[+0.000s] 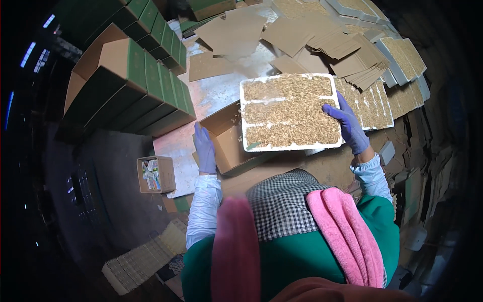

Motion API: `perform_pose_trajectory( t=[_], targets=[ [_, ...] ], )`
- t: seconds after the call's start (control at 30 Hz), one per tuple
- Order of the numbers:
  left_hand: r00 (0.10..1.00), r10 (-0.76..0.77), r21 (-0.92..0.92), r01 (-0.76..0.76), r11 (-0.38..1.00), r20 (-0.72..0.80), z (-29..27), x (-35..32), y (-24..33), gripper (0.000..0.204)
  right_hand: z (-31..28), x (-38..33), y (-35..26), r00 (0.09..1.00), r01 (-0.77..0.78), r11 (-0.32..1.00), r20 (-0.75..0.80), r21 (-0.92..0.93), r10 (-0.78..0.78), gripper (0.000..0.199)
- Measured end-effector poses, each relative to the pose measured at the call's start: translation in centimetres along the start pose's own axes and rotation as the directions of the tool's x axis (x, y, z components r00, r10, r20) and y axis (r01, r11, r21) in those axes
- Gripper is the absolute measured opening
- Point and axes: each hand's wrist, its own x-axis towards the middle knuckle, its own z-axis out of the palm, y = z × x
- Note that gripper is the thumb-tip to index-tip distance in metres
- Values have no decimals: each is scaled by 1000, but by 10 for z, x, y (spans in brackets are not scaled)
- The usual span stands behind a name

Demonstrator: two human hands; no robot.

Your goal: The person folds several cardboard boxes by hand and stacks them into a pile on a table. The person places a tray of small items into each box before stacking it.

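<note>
the fingers [344,103] of the right hand [354,132] grasp a tray by its right end, thumb over the rim; those of the left hand [205,151] are nearly straight, laid against the left end of a box and clenched on nothing. beneath all this is the desk [215,91], with green cartons [136,83] standing to the left. the open cardboard box [224,133] sits close to the body, its left part showing and the rest hidden under the tray, so its full long axis is unclear. the white foam tray [292,111], filled with tan, grain-like bits in three bands, lies directly left of the right fingers, long axis running left to right. it overlaps the box's right part; how high above, i cannot tell. the right hand is on the tray; the left is across the box's visible opening from it.
</note>
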Motion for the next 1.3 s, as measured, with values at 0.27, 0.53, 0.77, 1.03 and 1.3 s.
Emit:
perform_pose_trajectory(
  t=[0.27, 0.53, 0.77, 1.03, 1.3],
  targets=[
    [998, 18, -926, 55, 374, 67, 14, -21, -53, 47, 114, 38, -3, 883, -24, 930, 429, -366, 191, 67],
    [976, -194, -619, 90, 780, -102, -101, -27, -53, 36, 97, 59, 78, 821, -201, 776, 329, -598, 466, 52],
    [909, 64, 688, 265, 675, -413, -247, -4, -168, 39, 113, 64, 116, 922, 321, -39, 303, -946, 240, 70],
    [969, -73, 938, 247, 242, -236, -252, -2, -171, 28, 127, 85, 43, 922, 376, 287, 326, -881, -207, 43],
    [941, 333, 320, -298, 899, -62, -106, -25, 92, 8, -15, 207, 143, 970, 22, -184, 66, -983, -235, 53]
  ],
)
